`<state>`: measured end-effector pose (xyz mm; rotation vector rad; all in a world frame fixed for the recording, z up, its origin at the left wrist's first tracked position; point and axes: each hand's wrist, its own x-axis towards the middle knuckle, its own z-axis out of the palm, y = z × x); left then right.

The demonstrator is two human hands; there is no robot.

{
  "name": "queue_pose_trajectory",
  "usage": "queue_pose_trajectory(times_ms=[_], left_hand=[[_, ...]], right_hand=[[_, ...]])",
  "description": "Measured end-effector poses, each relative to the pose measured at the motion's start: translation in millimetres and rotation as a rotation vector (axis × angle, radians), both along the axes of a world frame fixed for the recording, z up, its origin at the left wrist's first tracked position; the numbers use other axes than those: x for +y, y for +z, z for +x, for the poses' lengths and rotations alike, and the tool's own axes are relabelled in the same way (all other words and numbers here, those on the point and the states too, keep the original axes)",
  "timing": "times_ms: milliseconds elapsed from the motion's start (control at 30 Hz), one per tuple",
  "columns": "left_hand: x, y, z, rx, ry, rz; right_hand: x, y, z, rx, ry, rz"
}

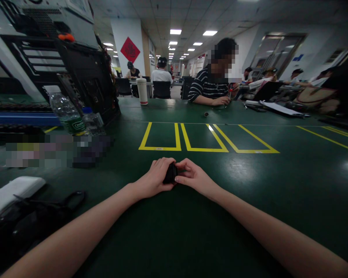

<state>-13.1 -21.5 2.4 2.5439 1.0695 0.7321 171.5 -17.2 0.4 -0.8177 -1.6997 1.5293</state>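
Note:
A small black object with a rounded outline is between my hands, just above or on the green table; its exact kind does not show. My left hand wraps round it from the left, fingers over the top and thumb below. From the other side my right hand pinches at its right edge with thumb and fingertips. The fingers cover much of the object, and I cannot tell whether it touches the table.
Yellow tape outlines lie beyond my hands. To the left stand plastic bottles, a computer case, a white power strip and black cables. A person in a striped shirt sits opposite, near a white cup.

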Motion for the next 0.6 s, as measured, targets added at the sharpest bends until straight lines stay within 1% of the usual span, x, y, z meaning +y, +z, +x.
queue_pose_trajectory(times_ms=[200, 333, 467, 600], left_hand=[[-0.1, 0.2, 0.2, 0.003, -0.001, 0.007], [0.3, -0.3, -0.1, -0.001, 0.0, 0.006], [-0.7, 0.5, -0.3, 0.002, -0.01, -0.005], [-1.3, 1.2, -0.4, 0.0, -0.011, -0.005]], right_hand=[[5.4, -4.5, -0.7, -0.041, -0.059, -0.084], [6.3, -1.2, 1.6, -0.101, 0.005, -0.06], [5.1, 4.3, 5.3, -0.082, 0.083, -0.023], [4.1, 3.7, 3.8, -0.051, 0.054, -0.023]])
